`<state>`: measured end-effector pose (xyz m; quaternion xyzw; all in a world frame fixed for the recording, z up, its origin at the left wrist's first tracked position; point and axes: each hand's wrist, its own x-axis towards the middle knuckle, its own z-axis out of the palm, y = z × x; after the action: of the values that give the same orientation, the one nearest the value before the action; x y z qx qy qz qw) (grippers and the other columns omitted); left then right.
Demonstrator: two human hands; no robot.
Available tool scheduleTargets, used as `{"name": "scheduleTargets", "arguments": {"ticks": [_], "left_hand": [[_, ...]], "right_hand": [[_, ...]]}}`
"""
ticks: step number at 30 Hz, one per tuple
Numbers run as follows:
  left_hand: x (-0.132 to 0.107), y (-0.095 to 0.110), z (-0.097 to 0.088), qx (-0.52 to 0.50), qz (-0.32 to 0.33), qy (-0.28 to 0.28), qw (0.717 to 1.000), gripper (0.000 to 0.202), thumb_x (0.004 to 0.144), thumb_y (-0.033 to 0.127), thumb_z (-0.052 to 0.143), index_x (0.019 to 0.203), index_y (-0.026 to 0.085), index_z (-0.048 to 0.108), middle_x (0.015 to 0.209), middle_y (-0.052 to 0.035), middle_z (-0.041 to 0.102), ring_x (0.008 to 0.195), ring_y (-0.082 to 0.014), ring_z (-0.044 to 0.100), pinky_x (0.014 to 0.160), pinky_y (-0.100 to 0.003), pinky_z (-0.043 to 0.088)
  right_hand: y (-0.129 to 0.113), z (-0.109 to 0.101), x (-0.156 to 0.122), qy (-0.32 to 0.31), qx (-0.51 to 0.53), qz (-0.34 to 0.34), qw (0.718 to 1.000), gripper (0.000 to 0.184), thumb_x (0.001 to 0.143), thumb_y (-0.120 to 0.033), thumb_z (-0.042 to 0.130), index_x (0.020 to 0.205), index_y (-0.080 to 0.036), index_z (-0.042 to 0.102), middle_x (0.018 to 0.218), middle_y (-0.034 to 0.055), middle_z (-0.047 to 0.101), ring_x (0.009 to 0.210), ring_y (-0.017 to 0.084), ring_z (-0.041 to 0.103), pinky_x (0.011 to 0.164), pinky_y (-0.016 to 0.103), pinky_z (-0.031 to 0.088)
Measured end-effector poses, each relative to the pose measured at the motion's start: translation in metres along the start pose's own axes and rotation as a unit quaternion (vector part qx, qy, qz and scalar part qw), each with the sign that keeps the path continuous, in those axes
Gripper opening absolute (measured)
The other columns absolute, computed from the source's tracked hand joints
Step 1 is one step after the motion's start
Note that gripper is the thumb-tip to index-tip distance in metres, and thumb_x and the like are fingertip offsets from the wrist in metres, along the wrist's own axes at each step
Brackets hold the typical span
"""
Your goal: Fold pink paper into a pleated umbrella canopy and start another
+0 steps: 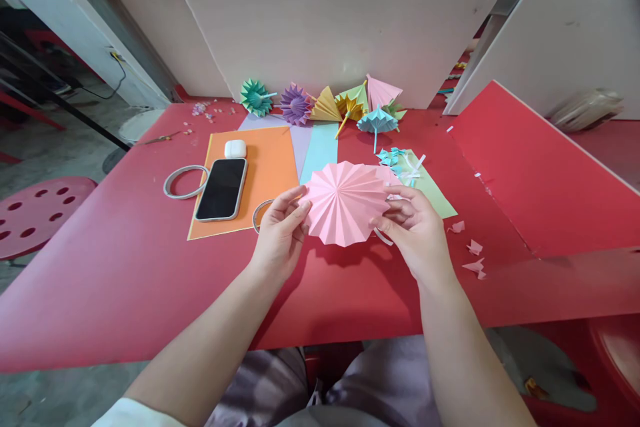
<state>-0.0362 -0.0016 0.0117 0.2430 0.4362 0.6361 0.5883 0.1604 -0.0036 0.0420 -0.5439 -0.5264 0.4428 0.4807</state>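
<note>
A pleated pink paper umbrella top (345,203) is spread out above the table, its folds running from a central peak to a zigzag rim. My left hand (283,223) pinches its left edge between thumb and fingers. At the opposite edge my right hand (413,223) grips it the same way. The underside of the pink paper is hidden. Behind my right hand, another piece of pink paper shows in part. A ring of tape (259,215) lies by my left hand, partly covered by it.
Finished paper umbrellas, such as a blue one (377,122) and a green one (257,98), line the back. A phone (223,189) and white earbud case (235,149) rest on orange paper (273,163). Pink scraps (475,247) lie right, near a leaning red board (545,180).
</note>
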Motion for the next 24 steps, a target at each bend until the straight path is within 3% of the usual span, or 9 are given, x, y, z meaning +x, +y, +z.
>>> {"name": "scheduleTargets", "arguments": {"ticks": [3,6,9,15,20,24], "left_hand": [[0.0007,-0.0002,0.0004,-0.018,-0.007,0.025,0.999,0.023,0.061,0.02,0.08,0.082,0.019,0.07,0.085,0.002,0.065,0.058,-0.0007,0.054,0.054,-0.011,0.045],[0.0009,0.0,0.0006,-0.024,-0.009,0.031,0.999,0.023,0.06,0.02,0.081,0.081,0.019,0.07,0.083,0.002,0.065,0.056,-0.0005,0.053,0.051,-0.011,0.045],[0.0,-0.0001,0.0007,-0.018,-0.011,0.025,0.999,0.023,0.061,0.021,0.081,0.081,0.019,0.07,0.083,0.0021,0.064,0.055,-0.0009,0.054,0.05,-0.011,0.045],[-0.0029,-0.0019,0.0018,0.031,-0.014,-0.023,0.999,0.039,0.064,0.025,0.079,0.101,0.023,0.067,0.061,0.0072,0.05,0.055,-0.0036,0.054,0.056,-0.015,0.049],[-0.004,-0.0032,0.0018,0.079,-0.005,-0.042,0.996,0.043,0.067,0.026,0.077,0.108,0.025,0.063,0.063,0.0066,0.053,0.058,-0.0045,0.054,0.061,-0.017,0.049],[-0.0054,-0.0042,0.0012,0.136,-0.005,-0.066,0.988,0.039,0.072,0.031,0.073,0.108,0.024,0.062,0.064,0.005,0.057,0.063,-0.0075,0.058,0.066,-0.021,0.05]], "right_hand": [[-0.0006,0.0015,-0.0013,-0.02,0.0,-0.001,1.0,0.058,0.059,-0.031,0.08,0.111,-0.03,0.054,0.081,-0.0036,0.063,0.07,0.014,0.061,0.067,0.032,0.052],[-0.0003,0.0032,-0.0028,-0.043,0.008,-0.016,0.999,0.073,0.063,-0.029,0.077,0.128,-0.035,0.044,0.071,-0.0065,0.061,0.067,0.013,0.06,0.072,0.034,0.052],[-0.0001,0.0051,-0.004,-0.011,0.0,-0.03,0.999,0.071,0.069,-0.026,0.072,0.132,-0.036,0.042,0.064,-0.0085,0.057,0.064,0.012,0.058,0.073,0.034,0.052],[-0.0024,0.0065,-0.0038,0.094,-0.039,-0.025,0.995,0.03,0.069,-0.027,0.072,0.099,-0.028,0.07,0.081,-0.0021,0.067,0.079,0.013,0.064,0.082,0.033,0.054],[-0.0046,0.0084,-0.0027,0.127,-0.013,-0.029,0.991,0.014,0.069,-0.028,0.072,0.083,-0.024,0.072,0.084,0.001,0.072,0.08,0.017,0.067,0.071,0.031,0.056],[0.0007,0.0085,0.0004,0.149,-0.01,-0.035,0.988,0.01,0.07,-0.031,0.071,0.078,-0.024,0.071,0.08,0.0002,0.071,0.079,0.016,0.067,0.072,0.031,0.054]]}}
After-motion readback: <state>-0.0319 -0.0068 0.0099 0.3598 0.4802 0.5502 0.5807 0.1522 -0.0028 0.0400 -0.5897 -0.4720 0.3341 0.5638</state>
